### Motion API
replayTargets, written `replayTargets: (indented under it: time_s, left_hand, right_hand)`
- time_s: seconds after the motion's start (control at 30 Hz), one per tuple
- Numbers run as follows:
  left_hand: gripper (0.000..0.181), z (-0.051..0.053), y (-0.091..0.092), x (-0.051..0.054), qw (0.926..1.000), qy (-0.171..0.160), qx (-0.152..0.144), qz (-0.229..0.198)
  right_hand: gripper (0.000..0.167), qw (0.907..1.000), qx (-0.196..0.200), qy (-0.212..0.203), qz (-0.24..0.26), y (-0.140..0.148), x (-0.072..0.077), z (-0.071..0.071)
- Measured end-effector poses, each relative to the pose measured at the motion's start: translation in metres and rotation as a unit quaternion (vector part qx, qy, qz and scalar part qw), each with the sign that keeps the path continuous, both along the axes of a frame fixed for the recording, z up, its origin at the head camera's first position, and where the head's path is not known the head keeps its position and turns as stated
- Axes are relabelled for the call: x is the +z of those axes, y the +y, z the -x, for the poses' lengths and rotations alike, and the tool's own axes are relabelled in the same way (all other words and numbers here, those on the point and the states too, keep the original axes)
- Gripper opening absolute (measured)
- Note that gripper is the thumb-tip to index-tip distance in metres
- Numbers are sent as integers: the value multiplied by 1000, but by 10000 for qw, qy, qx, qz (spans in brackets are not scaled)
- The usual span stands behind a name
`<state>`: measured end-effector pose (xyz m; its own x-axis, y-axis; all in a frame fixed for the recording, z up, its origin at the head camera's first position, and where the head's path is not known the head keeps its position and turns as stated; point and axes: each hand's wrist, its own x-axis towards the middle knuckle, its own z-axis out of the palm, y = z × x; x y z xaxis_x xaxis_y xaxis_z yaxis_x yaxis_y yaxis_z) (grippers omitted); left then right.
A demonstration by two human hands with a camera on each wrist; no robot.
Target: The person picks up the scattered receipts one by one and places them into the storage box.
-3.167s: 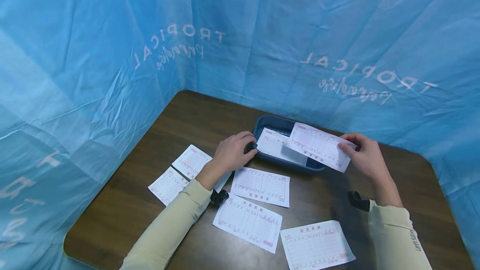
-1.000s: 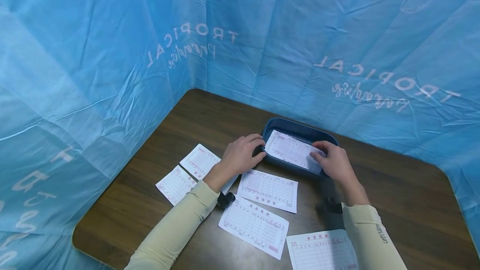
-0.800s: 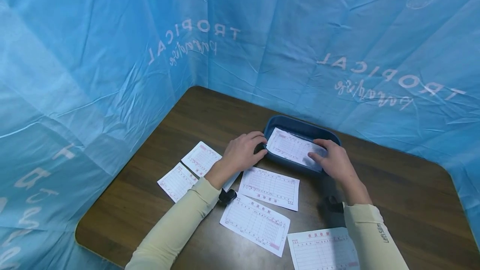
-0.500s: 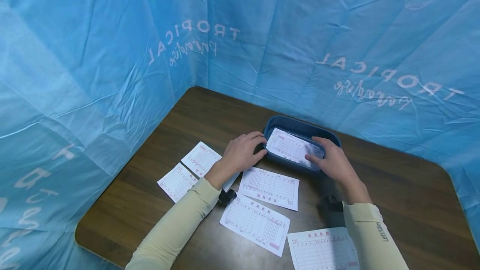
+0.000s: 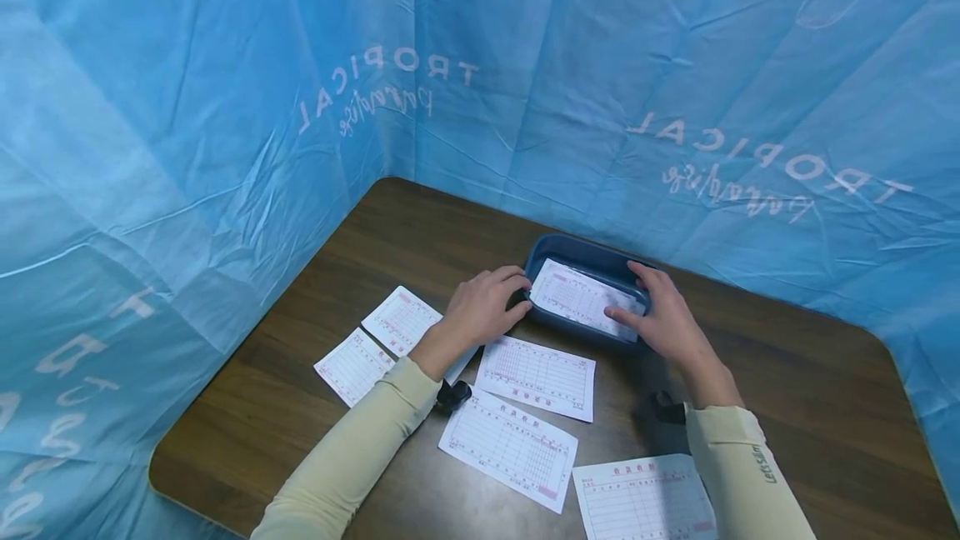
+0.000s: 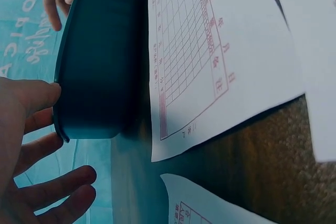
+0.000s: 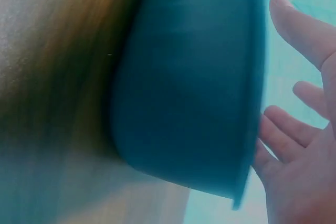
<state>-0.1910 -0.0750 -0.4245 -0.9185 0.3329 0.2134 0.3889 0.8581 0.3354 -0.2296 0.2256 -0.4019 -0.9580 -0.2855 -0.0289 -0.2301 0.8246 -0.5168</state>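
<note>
A dark blue tray [image 5: 581,250] stands near the back of the table, with a printed paper form [image 5: 573,294] lying inside it. My left hand [image 5: 483,304] pinches the tray's left end; in the left wrist view its thumb [image 6: 44,95] meets the rim. Over the tray's right end, my right hand [image 5: 667,319] has thumb and fingers spread, with nothing held between them. The right wrist view shows those fingers [image 7: 286,124] apart beside the rim. Any sheets under the top form are hidden.
Several more printed forms lie on the brown table [image 5: 247,390]: one just in front of the tray [image 5: 536,377], one nearer [image 5: 510,448], one at the front right [image 5: 645,498], others at left [image 5: 356,365], partly under my left arm. A blue curtain [image 5: 525,107] hangs behind.
My right hand has lowered the form it held above the tray into it and let go, its fingers spreading. My left hand has stayed on the tray's left end.
</note>
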Motion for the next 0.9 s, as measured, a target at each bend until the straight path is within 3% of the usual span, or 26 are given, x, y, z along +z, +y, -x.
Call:
replayTargets:
  time_s: [0.43,0.7,0.9]
  left_hand:
    - [37,1,-1,0,10000,-67,-59,-16]
    - [37,2,-1,-2,9999,-50,-62,-71]
    - [38,2,-1,-3,10000,-62,-38,-62]
  right_hand:
    - [82,9995,-27,-107,294,13,25,-29]
    - [76,9996,-224,-131,81,17,30,-43]
    - [67,9998,-105,100,-97,23,30,-53]
